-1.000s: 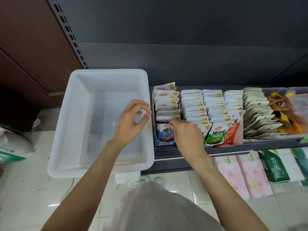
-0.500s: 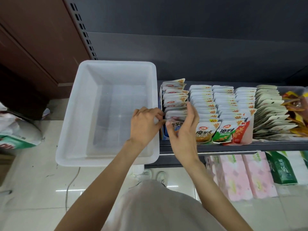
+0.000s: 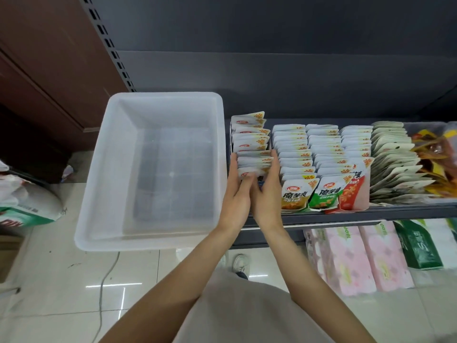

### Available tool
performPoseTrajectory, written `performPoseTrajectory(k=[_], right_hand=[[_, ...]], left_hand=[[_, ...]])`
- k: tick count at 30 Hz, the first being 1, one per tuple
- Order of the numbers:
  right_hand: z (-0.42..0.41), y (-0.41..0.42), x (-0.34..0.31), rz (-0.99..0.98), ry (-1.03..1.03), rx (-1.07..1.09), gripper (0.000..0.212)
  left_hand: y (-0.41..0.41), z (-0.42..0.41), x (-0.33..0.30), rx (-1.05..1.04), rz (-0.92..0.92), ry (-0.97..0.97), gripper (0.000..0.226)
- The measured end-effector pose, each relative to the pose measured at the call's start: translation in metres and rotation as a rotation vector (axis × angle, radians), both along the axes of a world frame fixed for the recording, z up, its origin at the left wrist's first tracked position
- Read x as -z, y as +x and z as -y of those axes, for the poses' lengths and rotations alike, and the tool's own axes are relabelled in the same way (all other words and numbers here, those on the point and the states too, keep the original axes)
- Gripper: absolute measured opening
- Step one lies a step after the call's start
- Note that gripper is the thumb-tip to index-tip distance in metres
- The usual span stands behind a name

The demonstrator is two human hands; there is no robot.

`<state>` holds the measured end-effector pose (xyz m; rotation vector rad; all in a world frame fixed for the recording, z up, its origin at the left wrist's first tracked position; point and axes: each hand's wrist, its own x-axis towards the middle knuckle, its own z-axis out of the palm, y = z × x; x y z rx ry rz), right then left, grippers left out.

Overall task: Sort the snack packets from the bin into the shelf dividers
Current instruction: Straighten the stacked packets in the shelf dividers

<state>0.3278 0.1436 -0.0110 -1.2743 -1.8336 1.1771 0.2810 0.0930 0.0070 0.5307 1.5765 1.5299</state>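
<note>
The translucent white bin (image 3: 99, 184) sits left of the shelf, and I see no packets inside it. On the dark shelf (image 3: 385, 212), several rows of white snack packets stand in dividers. My left hand (image 3: 235, 196) and my right hand (image 3: 268, 194) are side by side at the front of the leftmost row of packets (image 3: 251, 144). Straight fingers of each hand press that row's front packets from the left and right sides. The front face of that row is hidden behind my hands.
To the right stand rows fronted by an orange packet (image 3: 295, 194), a green packet (image 3: 326, 195) and a red packet (image 3: 352, 194), then pale packets (image 3: 395, 167) and yellow-red bags (image 3: 435, 154). Pink tissue packs (image 3: 351, 258) fill the lower shelf. A sack (image 3: 24, 206) lies on the floor.
My left hand has moved from the bin's edge to the left side of the leftmost row. My right hand has shifted to the row's right side, and the two now squeeze it.
</note>
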Motion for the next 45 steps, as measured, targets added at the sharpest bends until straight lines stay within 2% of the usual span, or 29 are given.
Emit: performPoseTrajectory(k=[5,6,9,12,15,19,22,26,31,35,39,41,43,45], right_hand=[[-0.007,-0.005,-0.014,0.064,0.035,-0.052,0.074],[-0.008,-0.008,-0.014,0.065,0.033,-0.052,0.075],[-0.008,-0.013,-0.017,-0.01,-0.009,-0.037,0.073],[-0.01,-0.009,-0.023,-0.084,-0.051,-0.035,0.062],[-0.014,-0.007,-0.024,-0.06,-0.06,-0.059,0.048],[-0.019,-0.009,-0.026,-0.08,-0.131,-0.041,0.047],[-0.02,-0.014,-0.026,-0.08,-0.128,-0.018,0.051],[-0.028,-0.017,-0.03,0.01,-0.104,-0.054,0.047],[-0.032,-0.018,-0.037,0.135,-0.057,-0.132,0.048],[-0.039,-0.021,-0.053,0.309,0.069,-0.247,0.053],[-0.063,-0.005,-0.074,0.381,0.223,-0.375,0.053],[-0.074,0.007,-0.078,0.443,0.218,-0.482,0.061],[-0.082,0.015,-0.08,0.512,0.162,-0.628,0.078],[-0.09,0.014,-0.078,0.597,0.212,-0.716,0.087]], left_hand=[[-0.007,-0.002,-0.01,0.002,-0.112,0.052,0.035],[-0.008,-0.004,-0.008,0.008,-0.095,0.043,0.036],[-0.01,-0.013,0.001,-0.024,-0.068,-0.026,0.056],[-0.01,-0.019,0.007,-0.084,-0.031,0.02,0.049],[-0.012,-0.026,0.011,-0.131,-0.048,0.01,0.046],[-0.013,-0.035,0.013,-0.197,-0.113,0.048,0.041],[-0.017,-0.039,0.015,-0.183,-0.068,0.058,0.043],[-0.022,-0.04,0.013,-0.19,0.007,0.057,0.043],[-0.03,-0.044,0.012,-0.18,-0.057,0.015,0.044],[-0.038,-0.048,0.011,-0.149,-0.183,0.02,0.046],[-0.044,-0.048,0.01,-0.105,-0.252,0.027,0.046],[-0.047,-0.05,0.01,-0.066,-0.325,0.025,0.047],[-0.054,-0.055,0.013,-0.043,-0.384,0.022,0.049],[-0.064,-0.062,0.014,-0.011,-0.457,0.007,0.052]])
